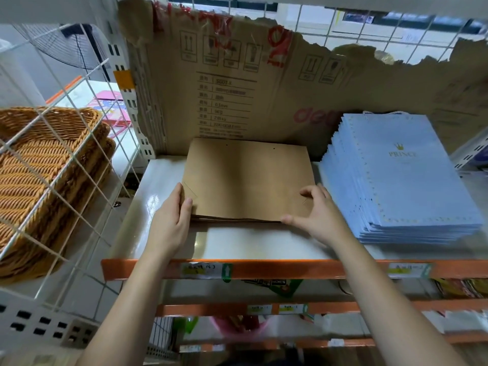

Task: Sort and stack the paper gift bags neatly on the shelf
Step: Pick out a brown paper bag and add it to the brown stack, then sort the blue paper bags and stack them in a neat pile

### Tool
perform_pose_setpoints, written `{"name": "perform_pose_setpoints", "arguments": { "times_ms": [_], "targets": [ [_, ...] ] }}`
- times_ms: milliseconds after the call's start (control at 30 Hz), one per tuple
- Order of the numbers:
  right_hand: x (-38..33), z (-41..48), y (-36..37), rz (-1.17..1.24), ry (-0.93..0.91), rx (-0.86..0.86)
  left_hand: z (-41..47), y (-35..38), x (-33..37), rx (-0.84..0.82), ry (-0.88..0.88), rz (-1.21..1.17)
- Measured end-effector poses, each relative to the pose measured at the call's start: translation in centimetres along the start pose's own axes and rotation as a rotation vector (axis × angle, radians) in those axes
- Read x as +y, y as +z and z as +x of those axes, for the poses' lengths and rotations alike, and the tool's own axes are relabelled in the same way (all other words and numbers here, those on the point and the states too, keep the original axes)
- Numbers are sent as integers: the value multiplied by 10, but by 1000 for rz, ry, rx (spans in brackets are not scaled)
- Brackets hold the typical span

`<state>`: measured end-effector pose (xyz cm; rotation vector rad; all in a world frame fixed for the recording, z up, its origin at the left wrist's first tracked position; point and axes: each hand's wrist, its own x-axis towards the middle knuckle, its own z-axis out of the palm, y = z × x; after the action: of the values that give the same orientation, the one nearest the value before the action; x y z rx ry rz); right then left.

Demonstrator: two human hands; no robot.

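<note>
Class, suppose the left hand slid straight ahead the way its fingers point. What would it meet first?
Likely the cardboard sheet at the back: the left hand points along the brown bag stack's left edge. Depth is uncertain.

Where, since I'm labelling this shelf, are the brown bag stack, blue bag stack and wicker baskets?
brown bag stack [248, 180]: head view, centre of top bag.
blue bag stack [412, 186]: head view, top bag below its crown.
wicker baskets [31, 167]: head view, top basket's woven floor.
</note>
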<state>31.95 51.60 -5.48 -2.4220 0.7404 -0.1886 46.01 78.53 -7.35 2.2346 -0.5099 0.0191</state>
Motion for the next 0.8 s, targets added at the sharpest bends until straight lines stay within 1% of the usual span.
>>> {"name": "perform_pose_setpoints", "arguments": {
  "times_ms": [67, 100, 200, 267, 400, 500, 600, 633, 700, 800],
  "targets": [
    [-1, -4, -4, -6, 7, -72, 2, 1, -1, -9, 3, 8],
    [-1, -4, -6, -14, 3, -74, 3, 1, 0, -18, 5, 13],
    [-3, -1, -13, 16, -4, -6, 5, 3, -1, -41, 36, 53],
    [-5, 2, -18, 18, 10, -5, 6, 5, 0, -42, 82, 114],
    [-5, 4, -16, -24, 14, -26, 7, 7, 4, -20, 102, 210],
    [-4, 4, -17, -54, 4, -64, 7, 13, 5, -6, 80, 257],
    [-5, -1, -24, -93, -6, -86, 6, 19, 12, 62, 118, 376],
    [-5, -5, -28, -81, -30, -66, 5, 21, 18, 93, 152, 397],
    [-7, -16, -41, -43, -109, 26, 3, 25, 37, 130, 218, 377],
    [-1, -32, -66, 20, -280, 271, 1, 36, 74, 158, 328, 339]
  ]
}}
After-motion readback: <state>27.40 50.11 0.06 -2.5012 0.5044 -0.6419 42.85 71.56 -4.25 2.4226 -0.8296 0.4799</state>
